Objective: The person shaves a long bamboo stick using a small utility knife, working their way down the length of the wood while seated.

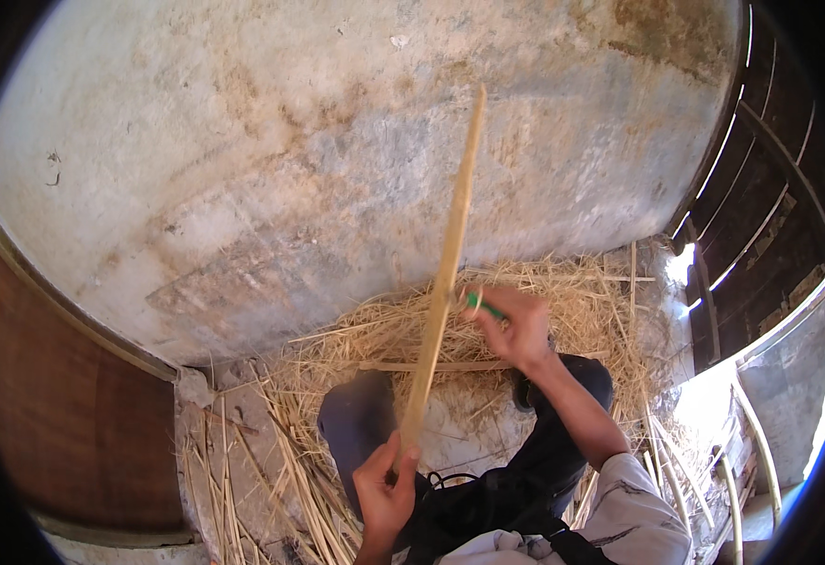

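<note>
A long pale strip of bamboo or wood rises from my lap up in front of the wall, its far end tapering. My left hand grips its near end, thumb and fingers closed round it. At about the middle of its length, on the right side, my right hand is closed on a small tool with a green handle. The tool's working end is too small and blurred to make out. A thin pale curl shows beside the strip there.
A heap of straw-coloured shavings lies on the floor against the stained wall. Long thin strips lie at my left. A brown wooden panel stands far left. Several poles lean at the right, below dark boards.
</note>
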`<state>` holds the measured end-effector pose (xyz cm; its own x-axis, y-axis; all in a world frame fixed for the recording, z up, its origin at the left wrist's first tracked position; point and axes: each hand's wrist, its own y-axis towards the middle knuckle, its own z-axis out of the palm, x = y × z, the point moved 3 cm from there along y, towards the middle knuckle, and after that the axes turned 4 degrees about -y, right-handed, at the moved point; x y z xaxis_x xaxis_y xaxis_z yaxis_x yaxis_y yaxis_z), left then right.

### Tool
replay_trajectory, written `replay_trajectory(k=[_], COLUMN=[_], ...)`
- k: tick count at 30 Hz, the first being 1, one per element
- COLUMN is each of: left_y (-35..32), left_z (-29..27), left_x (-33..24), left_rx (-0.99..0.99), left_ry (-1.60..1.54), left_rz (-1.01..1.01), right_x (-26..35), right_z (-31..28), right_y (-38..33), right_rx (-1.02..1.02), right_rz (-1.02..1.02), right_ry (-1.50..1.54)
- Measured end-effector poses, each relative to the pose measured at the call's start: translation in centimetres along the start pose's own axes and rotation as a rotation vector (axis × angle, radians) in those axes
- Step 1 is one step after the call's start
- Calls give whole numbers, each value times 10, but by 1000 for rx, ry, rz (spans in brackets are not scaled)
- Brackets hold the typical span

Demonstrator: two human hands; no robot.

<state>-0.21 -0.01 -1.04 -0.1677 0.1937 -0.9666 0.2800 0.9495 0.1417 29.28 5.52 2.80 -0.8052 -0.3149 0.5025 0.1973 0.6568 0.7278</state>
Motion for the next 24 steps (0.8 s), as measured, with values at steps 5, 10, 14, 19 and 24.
replay_trajectory(k=[5, 10, 14, 19, 24], left_y=[-11, -21, -27, -28, -31], left_z=[-4, -9, -14, -14, -14], left_x=[3, 8, 15, 14, 22], left_rx=[-3, 46, 67, 23, 14], left_ry=[-70, -5, 2, 38, -52], left_rz=[-31, -50, -129, -122, -131], right_x=[-7, -21, -29, -37, -40], right_z=[-9, -12, -9, -2, -1], right_y=[15, 22, 29, 28, 29], right_rx=[-30, -92, -25, -73, -101], right_rz=[98, 111, 201, 135, 77], right_ry=[-33, -54, -168, -160, -172])
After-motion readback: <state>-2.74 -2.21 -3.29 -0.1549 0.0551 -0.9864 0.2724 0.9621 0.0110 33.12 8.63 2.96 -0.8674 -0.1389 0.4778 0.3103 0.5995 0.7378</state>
